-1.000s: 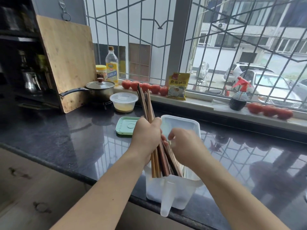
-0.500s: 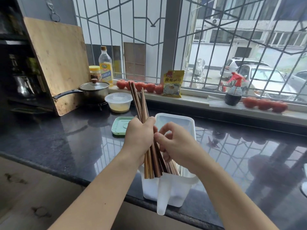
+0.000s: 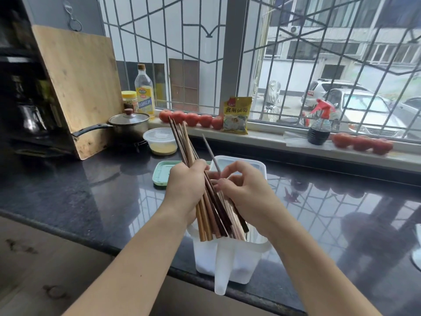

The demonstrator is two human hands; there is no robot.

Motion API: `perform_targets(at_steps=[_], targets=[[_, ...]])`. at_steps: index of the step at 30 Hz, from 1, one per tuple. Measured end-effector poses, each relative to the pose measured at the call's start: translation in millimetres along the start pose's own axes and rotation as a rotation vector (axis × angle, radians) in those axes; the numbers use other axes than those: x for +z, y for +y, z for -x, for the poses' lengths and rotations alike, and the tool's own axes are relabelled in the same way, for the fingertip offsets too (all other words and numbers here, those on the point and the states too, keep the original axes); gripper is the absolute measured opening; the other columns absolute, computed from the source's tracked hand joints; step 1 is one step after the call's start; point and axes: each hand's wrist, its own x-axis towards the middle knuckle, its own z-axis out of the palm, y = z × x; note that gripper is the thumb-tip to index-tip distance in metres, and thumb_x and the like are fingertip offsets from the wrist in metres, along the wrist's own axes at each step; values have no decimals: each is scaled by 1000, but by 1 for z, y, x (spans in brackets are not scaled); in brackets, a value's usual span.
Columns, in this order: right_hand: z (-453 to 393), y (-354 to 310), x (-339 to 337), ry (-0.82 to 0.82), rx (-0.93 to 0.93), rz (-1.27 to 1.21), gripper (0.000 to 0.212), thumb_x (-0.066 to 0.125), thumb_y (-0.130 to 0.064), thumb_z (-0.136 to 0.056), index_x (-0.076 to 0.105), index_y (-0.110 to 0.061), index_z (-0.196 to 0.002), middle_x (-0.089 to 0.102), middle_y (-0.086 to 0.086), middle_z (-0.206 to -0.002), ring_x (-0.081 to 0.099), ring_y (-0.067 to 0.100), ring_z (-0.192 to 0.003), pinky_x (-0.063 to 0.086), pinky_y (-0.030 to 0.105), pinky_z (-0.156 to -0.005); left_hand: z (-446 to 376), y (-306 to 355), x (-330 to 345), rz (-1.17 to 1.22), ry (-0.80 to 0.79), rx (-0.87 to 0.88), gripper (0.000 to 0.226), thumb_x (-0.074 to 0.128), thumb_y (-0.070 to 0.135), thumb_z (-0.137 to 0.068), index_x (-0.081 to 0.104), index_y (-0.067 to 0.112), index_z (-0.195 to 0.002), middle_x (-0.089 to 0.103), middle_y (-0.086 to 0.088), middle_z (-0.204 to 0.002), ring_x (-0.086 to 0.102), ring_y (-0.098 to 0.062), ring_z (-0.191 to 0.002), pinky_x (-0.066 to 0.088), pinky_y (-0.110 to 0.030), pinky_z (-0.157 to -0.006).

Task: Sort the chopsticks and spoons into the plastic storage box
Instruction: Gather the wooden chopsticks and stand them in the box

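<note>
While the left hand point(image 3: 185, 188) grips a bundle of chopsticks point(image 3: 210, 209) above the white plastic storage box point(image 3: 230, 261) at lower centre of the dark surface point(image 3: 91, 197), the right hand point(image 3: 247, 190) pinches a single grey chopstick point(image 3: 210, 153). Sorting seems under way; next, that stick likely needs lowering into a compartment.

A cutting board point(image 3: 78, 87) leans at the counter's point(image 3: 68, 195) far left corner, a lidded pot point(image 3: 128, 125) beside it. Tomatoes point(image 3: 191, 119) line the windowsill point(image 3: 273, 137) along the far edge.
</note>
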Motion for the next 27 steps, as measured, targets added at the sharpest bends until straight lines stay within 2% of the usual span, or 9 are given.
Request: perform_targets(at_steps=[2, 6, 9, 13, 15, 18, 21, 24, 27], targets=[[0, 0, 3, 76, -50, 37, 8, 60, -14, -97, 57, -21, -99, 71, 6, -74, 68, 15, -66, 50, 32, -58, 0, -1, 1, -7, 6, 5, 15, 53, 11, -101, 60, -2, -100, 73, -11, -64, 73, -25, -57, 58, -34, -57], [-3, 4, 0, 206, 16, 17, 27, 53, -15, -101, 48, -32, -121, 57, 8, -72, 54, 13, -62, 45, 27, -56, -4, 14, -8, 193, 56, 46, 16, 52, 12, -103, 54, 8, -89, 54, -2, -56, 57, -15, -47, 50, -30, -49], [-5, 2, -3, 225, 73, -59, 29, 51, -11, -103, 49, -25, -129, 62, 5, -73, 56, 8, -58, 49, 24, -56, -21, 41, -35, 292, 130, 347, 14, 53, 17, -106, 49, 17, -93, 46, 3, -62, 48, -14, -49, 47, -30, -49], [-5, 0, 2, 229, 77, -50, 17, 47, -4, -103, 64, -9, -105, 68, 13, -80, 58, 12, -61, 48, 20, -52, -30, 30, -75, -100, 205, 745, 19, 58, 30, -105, 52, 34, -88, 49, 7, -61, 48, -17, -51, 47, -35, -52], [-5, 0, 2, 257, 104, -53, 14, 49, -6, -102, 62, -10, -101, 72, 11, -77, 63, 18, -63, 52, 27, -57, -23, -6, -87, -256, 182, 692, 17, 60, 35, -102, 52, 29, -88, 51, -2, -64, 51, -19, -54, 48, -34, -54], [-3, -2, 2, 249, 112, 29, 7, 53, -15, -102, 59, -14, -101, 75, 6, -71, 71, 20, -67, 60, 34, -63, -17, -70, -99, -423, 114, 469, 27, 61, 40, -97, 54, 16, -88, 49, -8, -69, 46, -13, -57, 44, -35, -60], [0, -1, 2, 279, 20, 367, 13, 54, -30, -101, 59, -22, -92, 72, 1, -70, 70, 14, -64, 59, 38, -62, -20, -103, -102, -516, 72, 422, 37, 62, 38, -98, 54, 3, -87, 46, -6, -66, 43, -9, -57, 35, -21, -55], [0, -1, -6, 241, 56, 697, 25, 54, -34, -95, 59, -17, -78, 68, 4, -72, 70, 26, -69, 59, 45, -68, -31, -108, -105, -492, 93, 363, 32, 63, 31, -101, 53, 5, -86, 46, -4, -65, 43, -10, -55, 37, -19, -52], [-4, -4, -9, 26, 227, 883, 31, 53, -29, -96, 61, -9, -74, 69, 8, -65, 71, 24, -60, 62, 41, -62, -46, -111, -111, -309, 150, 234, 21, 63, 36, -101, 55, 17, -94, 53, -3, -63, 55, -21, -57, 50, -35, -55]])
